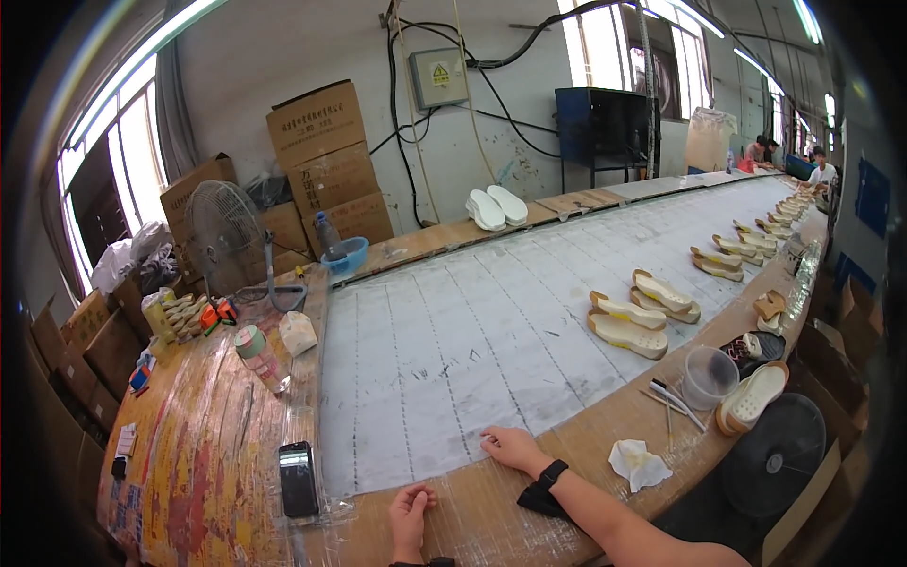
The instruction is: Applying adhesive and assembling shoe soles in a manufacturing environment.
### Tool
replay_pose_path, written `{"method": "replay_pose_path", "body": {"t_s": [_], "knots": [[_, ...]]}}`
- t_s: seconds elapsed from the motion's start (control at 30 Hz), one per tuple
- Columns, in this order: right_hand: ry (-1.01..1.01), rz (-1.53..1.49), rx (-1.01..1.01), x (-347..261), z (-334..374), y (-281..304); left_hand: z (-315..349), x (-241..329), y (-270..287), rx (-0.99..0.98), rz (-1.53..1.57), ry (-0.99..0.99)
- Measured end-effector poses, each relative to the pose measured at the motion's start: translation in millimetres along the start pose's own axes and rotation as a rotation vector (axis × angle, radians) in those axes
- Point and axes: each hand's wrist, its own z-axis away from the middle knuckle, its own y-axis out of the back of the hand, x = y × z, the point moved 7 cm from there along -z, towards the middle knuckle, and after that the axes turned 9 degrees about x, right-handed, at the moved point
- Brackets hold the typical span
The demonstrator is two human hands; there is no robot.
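Note:
My right hand rests at the near edge of the white marked sheet on the long table, its fingers curled in with nothing showing in them. A dark watch is on that wrist, and a black item lies beneath it. Lower and to the left, my left hand is loosely closed over the bare wooden edge, holding nothing visible. A black phone lies to its left. Crumpled white tissue is right of my right forearm. Several pale shoe soles stand in pairs along the sheet's right side.
A clear plastic tub stands by pens and more soles at right. On the left are a bottle and a fan. A blue basin and white soles line the far ledge. Other people sit far off.

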Motion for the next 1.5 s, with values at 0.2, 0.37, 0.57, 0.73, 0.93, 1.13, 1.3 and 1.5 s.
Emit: {"method": "replay_pose_path", "body": {"t_s": [0.2,0.37,0.57,0.73,0.93,1.13,1.3,1.5], "knots": [[-0.039,-0.048,0.015,3.8,1.3,7.5,2.2,1.3,-4.0,0.003,-0.009,0.003],[-0.002,-0.022,0.018,6.7,3.6,10.2,6.3,1.0,-8.8,0.009,-0.006,0.003],[-0.018,-0.004,0.041,12.2,3.2,17.7,5.9,-1.9,-15.8,0.0,-0.009,0.012],[-0.009,-0.003,0.008,5.1,1.9,18.8,9.4,4.9,-16.1,0.008,-0.006,-0.005],[0.006,0.004,-0.006,9.6,2.7,22.8,8.8,1.7,-21.4,0.004,-0.003,0.003],[-0.009,0.024,-0.037,12.5,5.2,26.9,12.9,0.5,-26.4,0.005,0.0,0.003],[-0.011,0.014,-0.03,13.6,5.4,30.7,15.2,2.3,-31.2,0.004,0.008,0.007],[-0.017,0.017,-0.035,15.3,4.8,36.0,14.4,0.4,-35.3,0.006,0.012,0.001]]}}
